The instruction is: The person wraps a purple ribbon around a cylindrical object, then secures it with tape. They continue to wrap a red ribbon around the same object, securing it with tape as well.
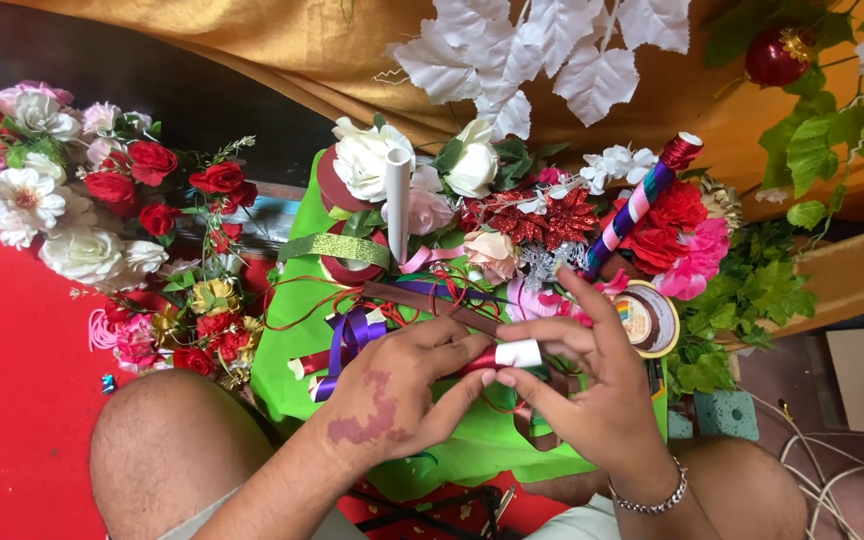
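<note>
Ribbon roll (pixel 505 356) lies crosswise, white end rightward.

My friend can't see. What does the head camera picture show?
Two bare hands, left hand and right hand, pinch a small red-and-white ribbon roll over a bright green cloth crowded with artificial red, white and pink flowers.

Soft, even daylight, vivid colours.
Centre sharp; faint shadows; upper left of the frame dark; edges slightly bowed.
</note>
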